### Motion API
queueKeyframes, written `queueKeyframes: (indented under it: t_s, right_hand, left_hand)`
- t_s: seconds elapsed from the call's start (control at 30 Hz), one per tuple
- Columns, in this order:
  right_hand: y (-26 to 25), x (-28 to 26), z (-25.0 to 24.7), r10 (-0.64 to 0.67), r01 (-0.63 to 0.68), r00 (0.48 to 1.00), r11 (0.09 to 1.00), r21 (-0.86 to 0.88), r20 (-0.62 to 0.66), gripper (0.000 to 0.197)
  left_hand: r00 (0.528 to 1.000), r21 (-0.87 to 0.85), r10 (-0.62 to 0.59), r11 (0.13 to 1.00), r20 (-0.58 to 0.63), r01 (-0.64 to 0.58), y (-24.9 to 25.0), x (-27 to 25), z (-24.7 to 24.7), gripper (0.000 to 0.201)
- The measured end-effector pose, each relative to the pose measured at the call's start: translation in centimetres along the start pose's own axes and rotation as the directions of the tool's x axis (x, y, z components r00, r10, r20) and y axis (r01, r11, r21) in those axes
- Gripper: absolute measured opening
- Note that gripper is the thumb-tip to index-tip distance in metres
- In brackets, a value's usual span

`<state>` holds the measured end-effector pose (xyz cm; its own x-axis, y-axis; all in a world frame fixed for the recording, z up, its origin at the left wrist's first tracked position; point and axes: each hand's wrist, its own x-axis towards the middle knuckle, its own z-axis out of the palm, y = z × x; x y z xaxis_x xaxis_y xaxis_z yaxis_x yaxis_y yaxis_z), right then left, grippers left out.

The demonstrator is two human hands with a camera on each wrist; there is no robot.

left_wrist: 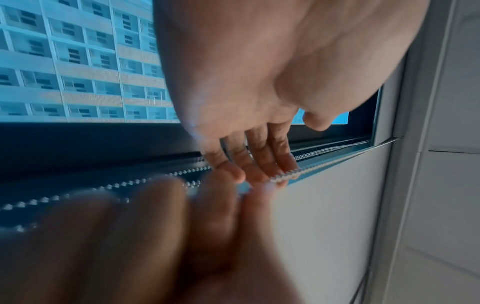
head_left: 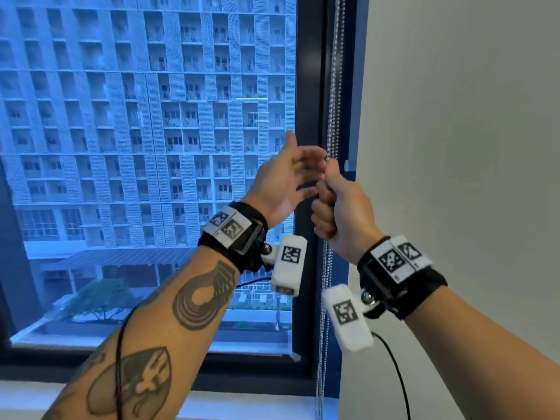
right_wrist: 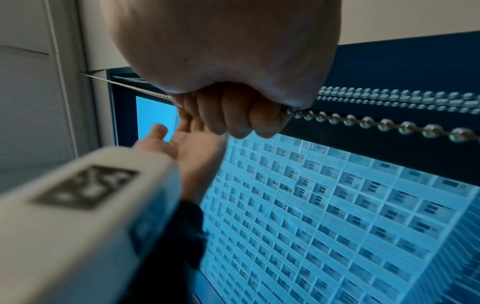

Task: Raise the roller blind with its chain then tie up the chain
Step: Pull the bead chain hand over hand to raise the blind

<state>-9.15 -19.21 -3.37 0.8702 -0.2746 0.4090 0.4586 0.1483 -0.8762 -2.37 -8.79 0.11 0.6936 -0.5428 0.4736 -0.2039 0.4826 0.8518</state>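
A silver bead chain (head_left: 333, 86) hangs in several strands along the right side of the window frame. My right hand (head_left: 336, 207) is a fist that grips the chain, which runs out above and below it. In the right wrist view the curled fingers (right_wrist: 233, 115) close round the chain (right_wrist: 366, 121). My left hand (head_left: 303, 165) is beside it on the left, fingers straight and reaching to the strands just above the fist. In the left wrist view its fingertips (left_wrist: 259, 164) touch the chain (left_wrist: 311, 166). No blind fabric covers the glass in the head view.
The dark window frame (head_left: 318, 116) stands just behind the chain, and a white wall (head_left: 454, 116) lies to the right. A small white fitting (head_left: 348, 165) sits on the wall edge near my right hand. A white sill (head_left: 242, 404) runs below.
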Motion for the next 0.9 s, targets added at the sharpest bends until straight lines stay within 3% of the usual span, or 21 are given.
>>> queueKeyframes:
  t_s: [0.3,0.4,0.5,0.6,0.77,0.9]
  right_hand:
    - [3.8,-0.5,-1.1,0.050,-0.054,0.998,0.993,-0.100,-0.043,0.058]
    - [3.6,-0.3,-1.8,0.069,-0.066,0.997,0.993,-0.095,0.035,0.059]
    - [2.4,0.1,-3.4,0.098,-0.081,0.980,0.992,-0.100,0.172,0.042]
    - [-0.1,0.7,-4.3,0.067,-0.055,0.974,0.997,-0.062,0.217,0.027]
    - [-4.4,1.9,-3.3,-0.061,0.057,0.984,0.998,0.023,0.166,0.030]
    - [-6.4,2.4,-1.6,-0.078,0.072,0.983,0.997,0.038,0.168,0.031]
  left_hand:
    - [0.992,-0.096,-0.053,0.993,0.113,0.064,2.9,0.9,3.9,0.055]
    - [0.999,-0.061,-0.014,0.998,0.033,0.016,2.5,0.7,4.6,0.055]
    - [1.000,-0.059,0.021,0.998,-0.009,-0.021,2.5,0.3,4.7,0.056]
    - [1.000,-0.098,0.019,0.995,-0.010,-0.020,2.1,0.0,4.3,0.058]
    - [0.999,-0.081,-0.024,0.996,0.026,0.026,-1.1,-1.6,3.8,0.065]
    - [0.997,-0.074,-0.076,0.994,0.006,0.076,-2.8,-2.6,3.7,0.055]
